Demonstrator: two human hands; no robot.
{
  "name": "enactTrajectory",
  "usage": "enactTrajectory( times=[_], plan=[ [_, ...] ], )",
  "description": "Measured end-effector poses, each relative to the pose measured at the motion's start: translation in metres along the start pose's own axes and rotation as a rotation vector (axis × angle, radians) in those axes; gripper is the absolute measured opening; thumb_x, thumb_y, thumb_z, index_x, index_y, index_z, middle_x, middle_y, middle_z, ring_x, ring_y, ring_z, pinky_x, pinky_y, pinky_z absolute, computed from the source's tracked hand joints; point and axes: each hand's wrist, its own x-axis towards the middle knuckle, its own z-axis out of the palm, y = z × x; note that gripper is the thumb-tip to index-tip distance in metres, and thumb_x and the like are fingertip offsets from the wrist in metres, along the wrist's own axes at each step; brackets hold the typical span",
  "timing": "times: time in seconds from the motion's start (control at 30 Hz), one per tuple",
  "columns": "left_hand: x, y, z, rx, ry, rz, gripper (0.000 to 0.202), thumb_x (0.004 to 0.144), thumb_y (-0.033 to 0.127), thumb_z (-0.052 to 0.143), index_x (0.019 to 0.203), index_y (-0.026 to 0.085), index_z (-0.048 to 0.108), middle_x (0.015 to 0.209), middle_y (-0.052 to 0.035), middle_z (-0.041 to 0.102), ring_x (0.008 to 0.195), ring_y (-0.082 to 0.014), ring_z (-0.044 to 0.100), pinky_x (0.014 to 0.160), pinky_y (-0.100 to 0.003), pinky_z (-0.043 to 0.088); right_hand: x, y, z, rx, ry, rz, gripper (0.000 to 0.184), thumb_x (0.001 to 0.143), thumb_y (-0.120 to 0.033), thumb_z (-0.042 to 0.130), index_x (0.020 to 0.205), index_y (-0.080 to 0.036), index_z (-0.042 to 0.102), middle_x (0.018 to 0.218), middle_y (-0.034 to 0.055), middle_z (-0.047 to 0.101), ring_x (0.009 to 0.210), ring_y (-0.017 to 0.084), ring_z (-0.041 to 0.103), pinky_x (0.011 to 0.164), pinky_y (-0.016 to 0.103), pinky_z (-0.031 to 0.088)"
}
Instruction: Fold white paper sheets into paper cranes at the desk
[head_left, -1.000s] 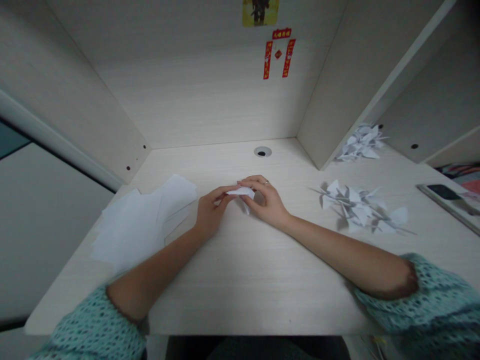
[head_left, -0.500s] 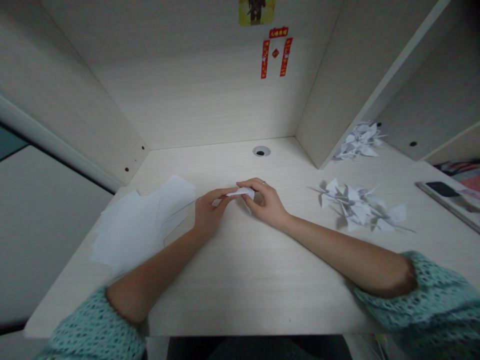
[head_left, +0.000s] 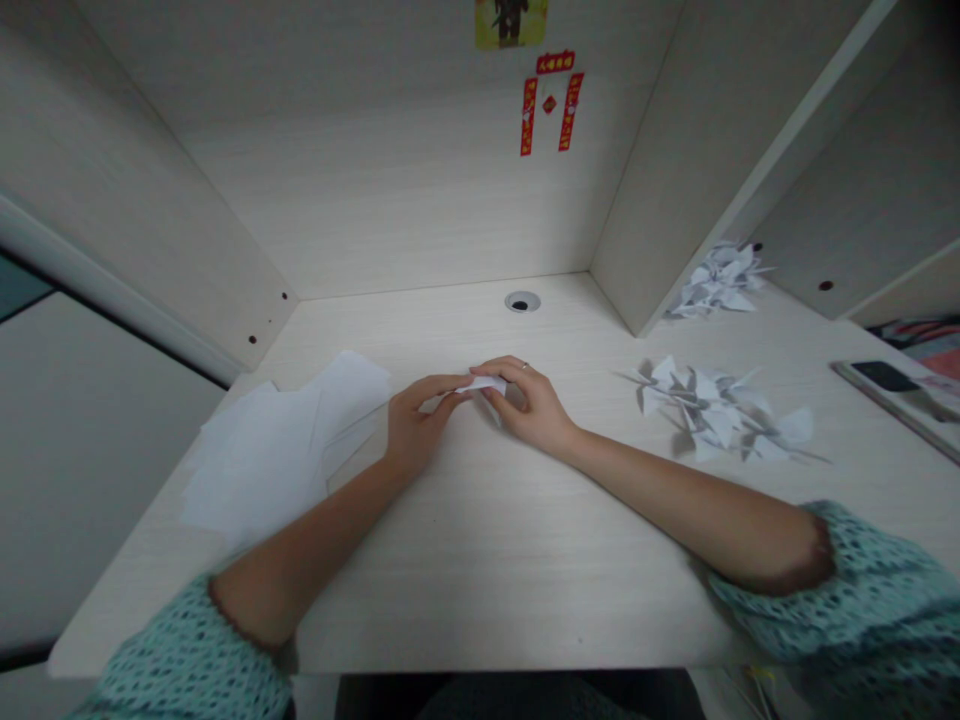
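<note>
Between my two hands, just above the desk, is a small folded piece of white paper (head_left: 486, 384). My left hand (head_left: 421, 420) pinches its left end between thumb and fingers. Thumb and fingertips of my right hand (head_left: 531, 403) are closed on its right end, with the fingers curled over the far side. Parts of the folds are hidden by my fingers. To the left, near my left wrist, lies a spread pile of white paper sheets (head_left: 262, 450). Right of my right hand sits a group of folded paper cranes (head_left: 712, 405).
More folded paper pieces (head_left: 721, 280) are heaped by the upright divider (head_left: 660, 200). A phone (head_left: 885, 378) rests on a flat object at the right. The pale desk (head_left: 465, 570) has a round cable hole (head_left: 523, 302) near its back panel, which carries red stickers (head_left: 529, 115).
Hardly anything differs. Both hands keep their pinch on the folded paper, with only a very slight shift of the fingers and of the view.
</note>
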Motion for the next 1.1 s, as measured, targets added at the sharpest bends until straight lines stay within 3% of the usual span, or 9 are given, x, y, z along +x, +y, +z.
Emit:
enactTrajectory(
  times=[0.23, 0.5, 0.83, 1.1],
  plan=[
    [0.0007, -0.0002, -0.0007, -0.007, 0.047, 0.045, 0.010, 0.077, 0.030, 0.070, 0.085, 0.025, 0.075, 0.088, -0.0017, 0.075, 0.084, -0.0164, 0.068, 0.084, -0.032, 0.054, -0.0001, 0.0040, 0.0005, 0.014, 0.008, 0.033, 0.022, 0.086, -0.022, 0.057, 0.107, -0.024, 0.064, 0.103, 0.0066, 0.068, 0.099, 0.020, 0.063, 0.091, 0.039, 0.048],
    [0.0004, 0.0007, -0.0013, 0.034, 0.054, -0.011, 0.016, 0.076, 0.036, 0.070, 0.088, 0.026, 0.075, 0.092, -0.0019, 0.075, 0.083, -0.0172, 0.069, 0.084, -0.034, 0.055, 0.0004, 0.0018, -0.0003, 0.026, 0.019, 0.045, 0.021, 0.086, -0.025, 0.057, 0.105, -0.025, 0.065, 0.104, 0.0065, 0.068, 0.099, 0.021, 0.063, 0.091, 0.040, 0.048],
    [0.0016, -0.0003, -0.0025, -0.019, 0.052, -0.065, 0.011, 0.077, 0.032, 0.069, 0.083, 0.025, 0.076, 0.088, -0.0016, 0.075, 0.082, -0.0167, 0.069, 0.082, -0.032, 0.055, 0.0010, 0.0016, -0.0004, 0.041, 0.010, 0.035, 0.021, 0.086, -0.026, 0.057, 0.105, -0.026, 0.066, 0.104, 0.0066, 0.068, 0.099, 0.021, 0.063, 0.091, 0.041, 0.049],
    [0.0004, 0.0008, -0.0004, -0.012, 0.082, -0.006, 0.012, 0.076, 0.033, 0.070, 0.084, 0.025, 0.075, 0.086, -0.0018, 0.075, 0.079, -0.0156, 0.068, 0.079, -0.031, 0.055, 0.0007, 0.0014, -0.0003, 0.059, 0.004, 0.036, 0.022, 0.086, -0.024, 0.058, 0.106, -0.025, 0.066, 0.104, 0.0070, 0.069, 0.099, 0.020, 0.063, 0.091, 0.040, 0.049]
  ],
)
